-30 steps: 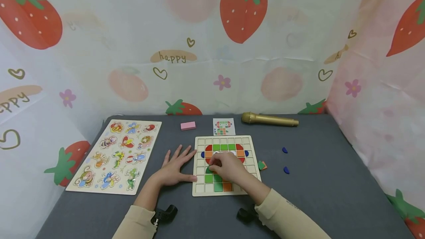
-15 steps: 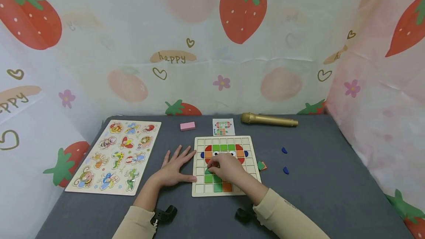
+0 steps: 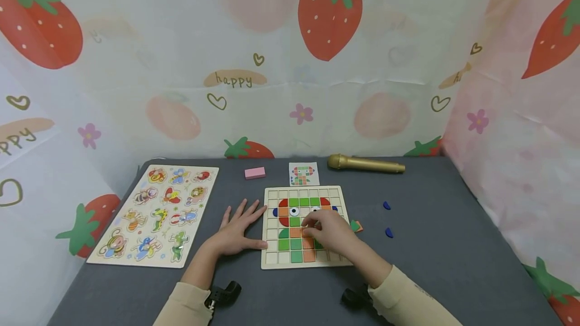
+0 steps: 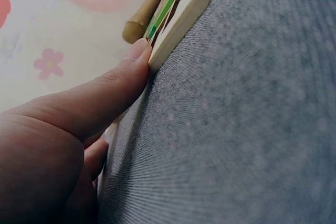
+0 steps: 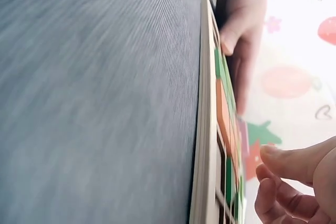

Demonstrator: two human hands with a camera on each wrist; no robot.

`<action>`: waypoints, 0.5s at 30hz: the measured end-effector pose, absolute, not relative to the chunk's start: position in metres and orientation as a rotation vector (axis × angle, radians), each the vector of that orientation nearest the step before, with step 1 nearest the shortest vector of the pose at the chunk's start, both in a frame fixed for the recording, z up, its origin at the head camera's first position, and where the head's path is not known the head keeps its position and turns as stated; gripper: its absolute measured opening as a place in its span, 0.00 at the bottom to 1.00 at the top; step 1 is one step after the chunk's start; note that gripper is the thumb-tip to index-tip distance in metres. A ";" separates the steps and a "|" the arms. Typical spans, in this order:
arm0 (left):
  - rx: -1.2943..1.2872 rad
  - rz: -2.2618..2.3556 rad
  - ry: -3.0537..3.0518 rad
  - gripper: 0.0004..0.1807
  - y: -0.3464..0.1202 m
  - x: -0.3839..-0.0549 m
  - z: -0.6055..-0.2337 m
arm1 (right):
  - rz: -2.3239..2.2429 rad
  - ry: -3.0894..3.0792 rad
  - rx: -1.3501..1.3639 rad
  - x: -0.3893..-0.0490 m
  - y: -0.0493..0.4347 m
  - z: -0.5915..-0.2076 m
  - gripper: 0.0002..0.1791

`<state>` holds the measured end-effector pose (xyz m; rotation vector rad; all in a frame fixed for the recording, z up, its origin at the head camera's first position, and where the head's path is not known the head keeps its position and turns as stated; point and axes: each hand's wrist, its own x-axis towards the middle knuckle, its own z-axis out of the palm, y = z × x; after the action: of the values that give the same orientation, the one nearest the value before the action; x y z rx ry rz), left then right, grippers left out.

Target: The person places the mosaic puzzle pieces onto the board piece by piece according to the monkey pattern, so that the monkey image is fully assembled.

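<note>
A square wooden grid board (image 3: 272, 258) lies on the table, with coloured tiles forming a figure. My left hand (image 3: 237, 233) lies spread at its left side. In the left wrist view the thumb (image 4: 123, 74) touches the board's edge. My right hand (image 3: 333, 230) hovers over the right half of the board, hiding some tiles. Its fingers are loosely bent, and the right wrist view shows nothing between thumb (image 5: 289, 161) and fingertips. A green rounded-corner tile (image 3: 284, 233) sits in the grid, left of an orange tile (image 3: 295, 232).
A pattern card (image 3: 304, 174) lies behind the board, a pink block (image 3: 255, 173) and golden microphone-shaped object (image 3: 366, 164) beside it. Right of the board are green (image 3: 354, 226) and orange loose tiles and two blue half-rounds (image 3: 389, 233). An insect puzzle (image 3: 154, 215) lies left.
My right hand has let go of the green rounded-corner tile, which stays in the grid, and has moved to the right. The left hand has stayed at the board's edge.
</note>
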<state>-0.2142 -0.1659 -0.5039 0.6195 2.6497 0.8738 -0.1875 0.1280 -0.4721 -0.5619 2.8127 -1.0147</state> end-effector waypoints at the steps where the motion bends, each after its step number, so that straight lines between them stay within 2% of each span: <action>1: 0.621 0.875 2.649 0.55 -0.166 -0.214 -0.504 | -1.022 2.824 -0.560 -0.186 0.133 -0.472 0.04; 7: 0.616 0.870 2.647 0.55 -0.167 -0.215 -0.507 | -1.071 2.845 -0.429 -0.179 0.164 -0.467 0.06; 15: 0.613 0.863 2.648 0.55 -0.167 -0.216 -0.508 | -1.063 2.864 -0.248 -0.178 0.214 -0.468 0.14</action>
<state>-0.2155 -0.1667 -0.5078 0.6132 2.6480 0.8628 -0.1784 0.2141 -0.4685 -0.2477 2.8638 -1.0626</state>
